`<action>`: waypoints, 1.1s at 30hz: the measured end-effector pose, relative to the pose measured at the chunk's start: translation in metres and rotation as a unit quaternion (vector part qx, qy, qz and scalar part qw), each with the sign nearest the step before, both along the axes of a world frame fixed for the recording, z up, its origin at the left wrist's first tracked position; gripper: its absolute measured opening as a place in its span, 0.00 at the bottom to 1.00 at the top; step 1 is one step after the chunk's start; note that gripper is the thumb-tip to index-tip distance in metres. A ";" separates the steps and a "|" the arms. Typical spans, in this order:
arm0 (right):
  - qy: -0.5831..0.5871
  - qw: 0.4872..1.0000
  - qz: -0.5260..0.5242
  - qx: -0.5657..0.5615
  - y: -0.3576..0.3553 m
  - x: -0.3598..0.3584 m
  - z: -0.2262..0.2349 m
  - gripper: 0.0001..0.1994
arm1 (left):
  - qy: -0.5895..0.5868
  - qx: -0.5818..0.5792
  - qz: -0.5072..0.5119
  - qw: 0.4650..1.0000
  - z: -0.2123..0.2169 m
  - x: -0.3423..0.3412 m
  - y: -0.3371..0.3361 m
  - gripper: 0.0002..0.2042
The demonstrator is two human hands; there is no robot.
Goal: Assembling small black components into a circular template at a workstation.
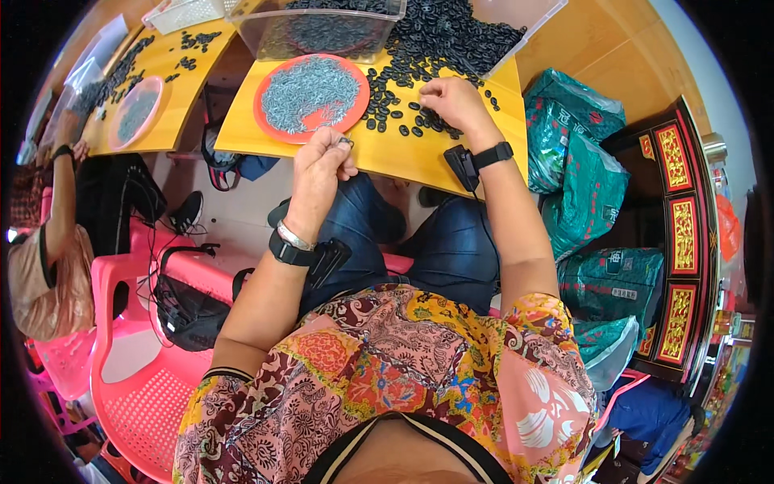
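My left hand (pixel 321 163) is at the near edge of the yellow table (pixel 403 153), fingers pinched on a small dark ring-shaped part (pixel 346 142). Just beyond it lies a red plate (pixel 272 77) heaped with small grey metal pieces (pixel 310 90). My right hand (pixel 453 102) rests palm down on the table with its fingertips among scattered small black parts (pixel 395 101). A larger pile of the same black parts (pixel 451 36) spreads behind it. Both wrists wear black bands.
A clear plastic box (pixel 318 28) of black parts stands behind the plate. Another person (pixel 48 242) sits at a second yellow table (pixel 173 60) on the left with a similar plate (pixel 135 113). Pink plastic chairs (pixel 137 355) are at left, green sacks (pixel 580 185) at right.
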State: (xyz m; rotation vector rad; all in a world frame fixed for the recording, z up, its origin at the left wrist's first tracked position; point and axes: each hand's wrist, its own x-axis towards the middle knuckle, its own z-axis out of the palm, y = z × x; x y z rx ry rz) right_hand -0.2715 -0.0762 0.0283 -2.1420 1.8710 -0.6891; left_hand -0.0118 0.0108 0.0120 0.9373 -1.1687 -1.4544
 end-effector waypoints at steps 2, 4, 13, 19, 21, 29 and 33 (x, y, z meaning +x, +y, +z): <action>0.046 0.997 0.010 0.054 -0.002 0.009 -0.003 0.11 | 0.004 0.002 0.004 1.000 0.000 0.000 -0.001 0.05; 0.063 0.996 0.004 0.059 -0.002 0.018 -0.003 0.10 | 0.009 0.005 0.007 1.000 0.000 0.000 -0.001 0.05; 0.047 0.999 -0.001 0.022 0.000 0.019 -0.005 0.09 | 0.023 0.011 0.016 1.000 0.003 -0.003 -0.001 0.05; -0.326 0.940 0.076 0.066 0.039 0.027 -0.003 0.14 | 0.017 -0.006 0.008 1.000 0.002 -0.003 0.002 0.05; -0.378 0.919 0.085 0.077 0.057 0.037 0.006 0.14 | 0.019 0.007 0.008 1.000 0.002 -0.004 0.002 0.05; -0.433 0.897 0.077 0.054 0.092 0.059 0.006 0.13 | 0.022 0.023 -0.008 0.999 -0.002 -0.008 0.002 0.04; -0.370 0.924 0.095 -0.005 0.103 0.065 0.009 0.12 | 0.035 0.035 -0.018 0.999 -0.004 -0.008 0.002 0.04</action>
